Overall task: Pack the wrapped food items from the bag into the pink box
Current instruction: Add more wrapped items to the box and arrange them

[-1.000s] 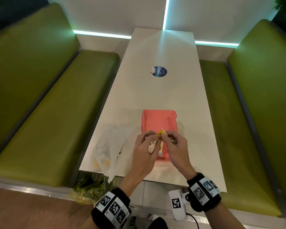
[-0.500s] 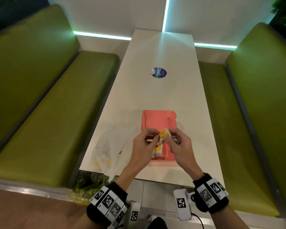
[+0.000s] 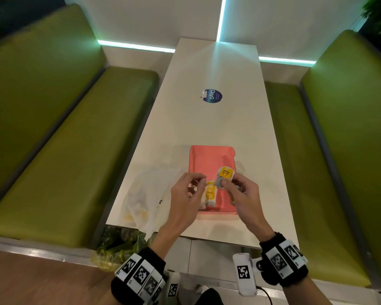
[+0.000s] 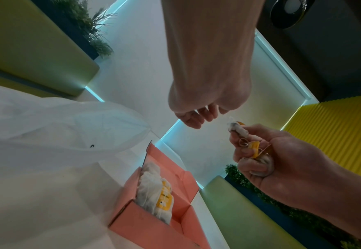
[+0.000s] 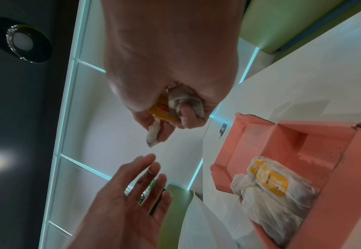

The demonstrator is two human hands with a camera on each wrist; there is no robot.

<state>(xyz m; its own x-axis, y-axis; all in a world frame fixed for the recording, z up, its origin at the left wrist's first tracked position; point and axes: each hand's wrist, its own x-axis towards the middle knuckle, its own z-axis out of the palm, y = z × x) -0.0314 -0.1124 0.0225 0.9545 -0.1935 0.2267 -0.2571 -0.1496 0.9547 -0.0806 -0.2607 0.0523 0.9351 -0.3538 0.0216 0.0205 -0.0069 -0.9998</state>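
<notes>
An open pink box (image 3: 209, 159) (image 4: 181, 183) (image 5: 299, 148) lies on the white table near its front edge. Wrapped food items with yellow labels (image 3: 210, 195) (image 4: 160, 197) (image 5: 275, 190) lie in its near end. My right hand (image 3: 240, 194) (image 4: 267, 156) (image 5: 175, 116) holds another wrapped item with a yellow label (image 3: 224, 176) (image 4: 238, 130) (image 5: 164, 111) above the box. My left hand (image 3: 187, 192) (image 4: 198, 116) (image 5: 145, 185) hovers just left of it with loosely bent fingers, holding nothing. A translucent white bag (image 3: 145, 194) (image 4: 58, 131) lies to the left of the box.
A round blue sticker (image 3: 212, 96) marks the table's middle. Green bench seats (image 3: 70, 155) flank the table on both sides. A bag of greens (image 3: 119, 245) sits on the floor below the table's front left corner.
Both hands held the wrapped item together over the box. Now my left hand has let go and drawn left, while my right hand has lifted the item up and to the right.
</notes>
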